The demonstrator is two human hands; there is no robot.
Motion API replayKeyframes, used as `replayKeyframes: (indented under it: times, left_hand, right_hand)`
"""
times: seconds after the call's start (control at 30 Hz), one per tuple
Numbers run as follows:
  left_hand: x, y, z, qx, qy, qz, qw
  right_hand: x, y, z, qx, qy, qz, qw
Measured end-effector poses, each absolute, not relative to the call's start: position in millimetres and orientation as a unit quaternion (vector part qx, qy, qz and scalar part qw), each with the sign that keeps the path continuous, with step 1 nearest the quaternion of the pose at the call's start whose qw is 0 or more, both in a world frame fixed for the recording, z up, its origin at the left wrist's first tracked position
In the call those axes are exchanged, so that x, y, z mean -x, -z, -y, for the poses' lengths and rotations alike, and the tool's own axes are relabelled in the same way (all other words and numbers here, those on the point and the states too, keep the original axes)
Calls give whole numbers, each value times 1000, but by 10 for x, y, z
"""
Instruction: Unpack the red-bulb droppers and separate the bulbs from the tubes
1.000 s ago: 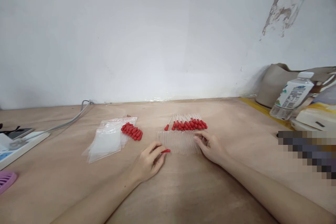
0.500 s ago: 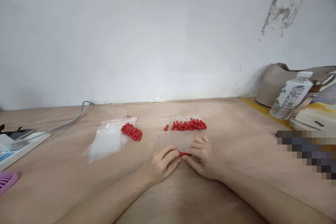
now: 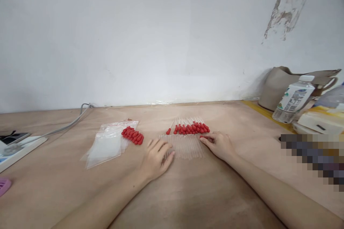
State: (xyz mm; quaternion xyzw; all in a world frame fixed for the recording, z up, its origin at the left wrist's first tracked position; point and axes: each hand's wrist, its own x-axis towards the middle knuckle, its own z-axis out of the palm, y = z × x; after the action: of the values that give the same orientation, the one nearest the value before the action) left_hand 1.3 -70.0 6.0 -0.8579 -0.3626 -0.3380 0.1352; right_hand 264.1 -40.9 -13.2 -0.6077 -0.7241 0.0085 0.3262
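A row of clear glass tubes (image 3: 185, 147) lies side by side on the table in front of me. My left hand (image 3: 156, 157) rests at the row's left end, fingers bent a little and apart, with nothing seen in them. Between the thumb and fingers of my right hand (image 3: 219, 145), at the right end of the row, is a red rubber dropper bulb (image 3: 203, 137). Whether a tube is fitted to it is hidden. Just beyond the tubes lie several droppers (image 3: 192, 128), red bulbs toward me and thin clear stems pointing to the wall.
Loose red bulbs (image 3: 132, 135) form a heap at the edge of clear zip bags (image 3: 106, 146) on the left. A grey cable (image 3: 64, 127) runs to a white power strip (image 3: 27, 152). On the right stand a plastic bottle (image 3: 294, 99) and a beige bag (image 3: 271, 87).
My hands have parted from the middle of the tube row. The left has shifted left and loosened; the right has moved up and right with the red bulb. The view has shifted slightly.
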Motion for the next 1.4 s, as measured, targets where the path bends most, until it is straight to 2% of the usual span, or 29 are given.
replayKeyframes:
  times: [0.07,0.2,0.37,0.53,0.73,0.87,1.03,1.1,1.23,1.4]
  left_hand:
    - [16,-158,546,839,309,430,128]
    - [52,-275,96,773,260,578,-38]
    - [29,-226,-324,747,211,618,-124]
    - [-39,-216,-402,724,181,648,-151]
    - [-106,-229,-420,711,168,667,-145]
    - [-91,-267,-321,712,203,665,-98]
    - [42,-359,147,745,278,607,-10]
    - [110,-338,375,791,303,531,16]
    - [196,-185,703,864,315,388,65]
    - [179,0,839,886,323,325,67]
  right_hand:
    - [-2637,110,427,613,-23,716,334]
    - [-2636,80,460,632,-58,695,337]
    - [-2609,95,424,621,-71,703,340]
    - [-2528,94,353,647,-40,684,335]
    - [-2539,114,376,649,-32,674,352]
    - [-2592,146,416,631,-23,684,365]
    - [-2574,156,472,524,-5,708,473]
    - [-2526,134,532,461,19,737,494]
    - [-2387,82,695,368,71,814,444]
    - [-2213,82,792,300,139,863,381]
